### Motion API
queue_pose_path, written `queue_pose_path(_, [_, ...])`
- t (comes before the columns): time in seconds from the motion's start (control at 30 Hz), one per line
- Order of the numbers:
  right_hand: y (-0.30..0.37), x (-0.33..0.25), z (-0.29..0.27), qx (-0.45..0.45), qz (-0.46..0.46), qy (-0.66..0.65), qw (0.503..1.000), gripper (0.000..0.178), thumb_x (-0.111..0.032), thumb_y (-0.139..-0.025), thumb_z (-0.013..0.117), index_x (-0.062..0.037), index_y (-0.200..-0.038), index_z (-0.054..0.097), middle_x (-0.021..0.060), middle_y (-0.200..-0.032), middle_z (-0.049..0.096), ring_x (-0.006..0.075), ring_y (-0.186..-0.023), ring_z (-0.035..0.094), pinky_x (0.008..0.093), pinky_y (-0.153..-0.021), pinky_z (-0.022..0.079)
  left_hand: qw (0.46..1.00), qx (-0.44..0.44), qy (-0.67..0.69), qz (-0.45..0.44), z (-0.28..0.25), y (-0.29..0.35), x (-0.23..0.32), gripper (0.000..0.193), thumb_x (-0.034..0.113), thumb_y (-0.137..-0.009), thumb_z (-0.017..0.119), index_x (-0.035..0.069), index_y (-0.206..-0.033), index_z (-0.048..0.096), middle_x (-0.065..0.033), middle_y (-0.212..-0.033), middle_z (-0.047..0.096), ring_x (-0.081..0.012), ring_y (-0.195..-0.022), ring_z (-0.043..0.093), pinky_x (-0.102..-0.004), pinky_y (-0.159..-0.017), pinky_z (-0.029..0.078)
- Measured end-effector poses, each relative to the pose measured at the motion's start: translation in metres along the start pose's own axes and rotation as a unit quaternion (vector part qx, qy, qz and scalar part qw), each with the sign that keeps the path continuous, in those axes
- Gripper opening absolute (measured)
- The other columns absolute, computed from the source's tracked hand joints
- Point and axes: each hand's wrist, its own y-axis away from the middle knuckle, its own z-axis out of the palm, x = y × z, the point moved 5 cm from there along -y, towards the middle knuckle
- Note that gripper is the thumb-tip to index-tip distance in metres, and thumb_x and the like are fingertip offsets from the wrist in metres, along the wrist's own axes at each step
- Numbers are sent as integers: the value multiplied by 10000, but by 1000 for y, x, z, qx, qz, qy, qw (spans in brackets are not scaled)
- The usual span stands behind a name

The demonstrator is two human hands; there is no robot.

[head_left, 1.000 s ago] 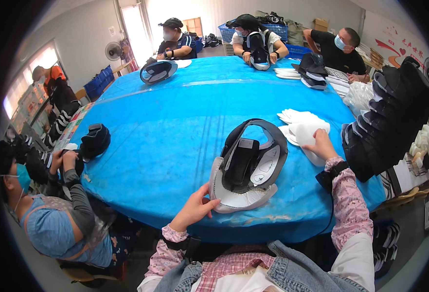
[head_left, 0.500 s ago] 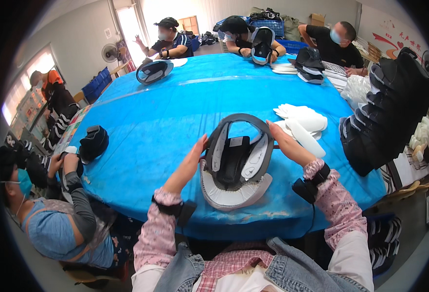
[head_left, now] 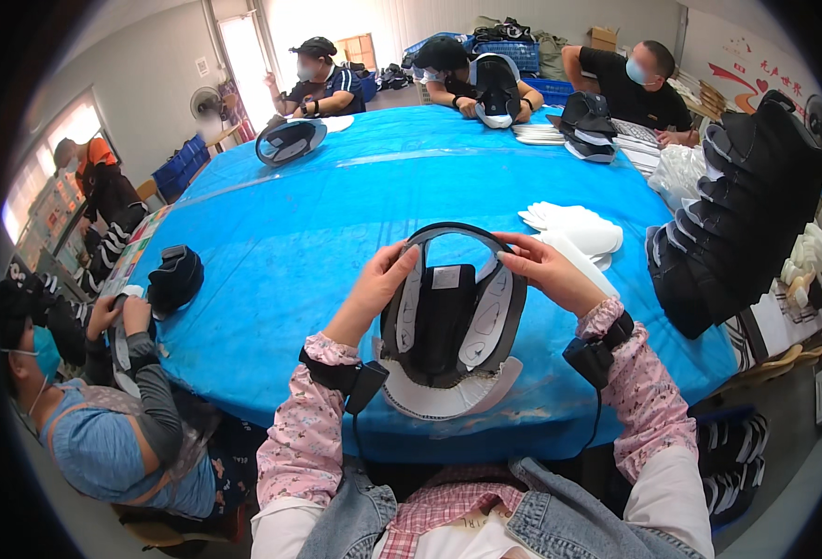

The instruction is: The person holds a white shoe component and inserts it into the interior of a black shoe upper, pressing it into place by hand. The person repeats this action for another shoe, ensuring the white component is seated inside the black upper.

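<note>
Shoe upper, or so I take it to be: from where I stand, the black and grey-white piece (head_left: 441, 326) is at the six o'clock side of the blue-covered table (head_left: 290, 242), right in front of its worker. The head camera gives the one view, with twelve o'clock straight across the table. The left hand (head_left: 376, 287) is closed on the dark rim at about ten to eleven o'clock, its thumb on the near face; the right hand (head_left: 553, 273) pinches the same rim at about one. The pale crescent (head_left: 453, 399) curves round at six, close to the table's near edge; whether it rests on the cloth I can't tell.

I'd judge the piece light, padded and flexible, the rim bending readily under the fingers, the pale end somewhat stiffer. Fabric like that should grip well rather than slide, and it hardly seems fragile, though a hard one-sided pull might twist it out of shape. Opposite points on the rim look the best hold, keeping clear of the loose black tongue in the middle.

Toward two o'clock, just past the right hand, lie thin white pieces (head_left: 574, 228). A tall stack of black uppers (head_left: 742, 214) leans at three, and another black upper (head_left: 176, 279) sits at ten.
</note>
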Motion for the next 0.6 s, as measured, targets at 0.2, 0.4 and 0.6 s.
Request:
queue_pose_path(0.2, [-4,-2,-7,7,-86,42,995,362,-176,-815,641,-83,-1157,563,-37,-814,510,42,-725,459,181,-628,386,998,-5,16,56,9,6,25,330,178,-830,657,76,-1133,572,75,-793,465,-10,-714,424,-148,-634,365])
queue_pose_path(0.4, [2,-15,-4,49,-156,214,963,234,-166,-842,583,-77,-1058,588,-1,-868,491,66,-744,480,177,-646,406,995,-24,-48,87,14,11,31,340,163,-820,665,75,-1132,563,55,-820,451,-24,-759,435,-169,-655,395])
queue_pose_path(0.6, [-1,12,-68,177,-208,426,863,344,-263,-824,610,-42,-1084,569,133,-1121,494,244,-1012,512,338,-843,433,988,51,-127,66,-7,35,7,514,227,-832,645,46,-1262,428,-79,-1078,489,-128,-968,496,-266,-808,453])
